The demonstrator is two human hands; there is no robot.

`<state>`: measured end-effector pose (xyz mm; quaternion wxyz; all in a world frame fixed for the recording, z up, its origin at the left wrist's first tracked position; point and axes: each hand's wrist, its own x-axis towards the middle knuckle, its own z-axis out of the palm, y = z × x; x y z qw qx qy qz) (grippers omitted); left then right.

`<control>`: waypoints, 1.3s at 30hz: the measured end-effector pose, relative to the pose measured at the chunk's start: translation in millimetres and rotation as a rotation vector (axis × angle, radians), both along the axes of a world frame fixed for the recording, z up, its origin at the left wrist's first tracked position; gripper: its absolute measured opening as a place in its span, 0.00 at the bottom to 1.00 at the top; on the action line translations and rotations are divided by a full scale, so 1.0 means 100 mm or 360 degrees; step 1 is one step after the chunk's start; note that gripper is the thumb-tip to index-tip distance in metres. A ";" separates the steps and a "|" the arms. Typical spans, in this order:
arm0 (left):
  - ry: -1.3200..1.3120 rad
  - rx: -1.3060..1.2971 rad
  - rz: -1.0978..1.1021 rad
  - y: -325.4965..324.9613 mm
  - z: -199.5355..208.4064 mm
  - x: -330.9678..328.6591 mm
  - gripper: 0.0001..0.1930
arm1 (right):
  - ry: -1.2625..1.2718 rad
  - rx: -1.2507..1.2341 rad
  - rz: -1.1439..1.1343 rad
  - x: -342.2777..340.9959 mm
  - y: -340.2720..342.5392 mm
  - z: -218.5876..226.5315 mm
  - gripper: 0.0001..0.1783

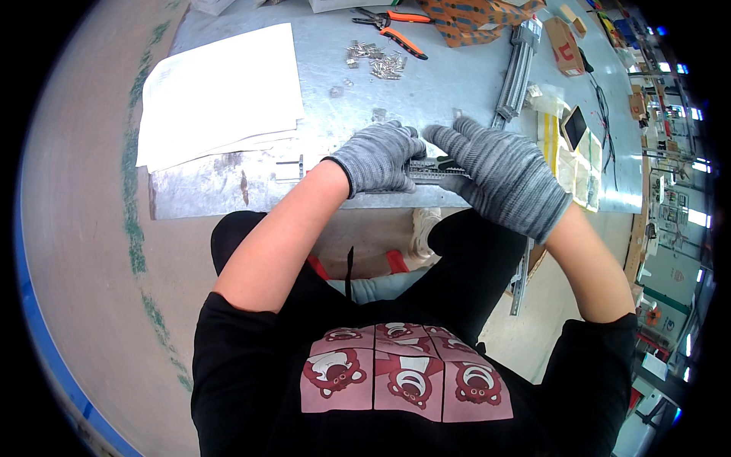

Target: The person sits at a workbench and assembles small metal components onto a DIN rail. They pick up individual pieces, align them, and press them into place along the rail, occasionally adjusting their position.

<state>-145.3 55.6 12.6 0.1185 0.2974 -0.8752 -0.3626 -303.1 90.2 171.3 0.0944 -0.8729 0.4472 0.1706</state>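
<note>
Step in hand looks like fitting or seating something on the short metal rail (pixel 432 171) at the near edge of the metal table (pixel 457 76). To do it well: keep the rail flat on the table, brace it with one hand, press square with the other, don't let it hang past the edge.

Left hand (pixel 377 158): grey knit glove, fingers curled down over the left end of the rail, closed on it, pinning it.

Right hand (pixel 499 171): same glove, fingers mostly straight and pointing left, laid over the right end of the rail. A bit of green shows under the fingertips; can't tell what it is, or whether the hand actually grips anything.

Hands nearly touch above the rail.

Nearby: small metal parts (pixel 377 61), orange-handled pliers (pixel 392 27), paper stack (pixel 221 95), longer rails (pixel 518 72).
</note>
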 end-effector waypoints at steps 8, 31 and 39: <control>-0.0079 0.0166 0.0016 -0.02 0.16 0.03 0.24 | -0.0132 0.0049 -0.0055 0.02 0.02 0.09 0.24; -0.0090 -0.0016 -0.0022 -0.01 0.02 0.01 0.25 | -0.0052 0.0133 -0.0030 0.02 -0.04 -0.01 0.18; -0.0157 -0.0011 -0.0033 -0.01 0.09 0.01 0.25 | 0.0051 0.0162 -0.0083 -0.03 -0.03 -0.05 0.15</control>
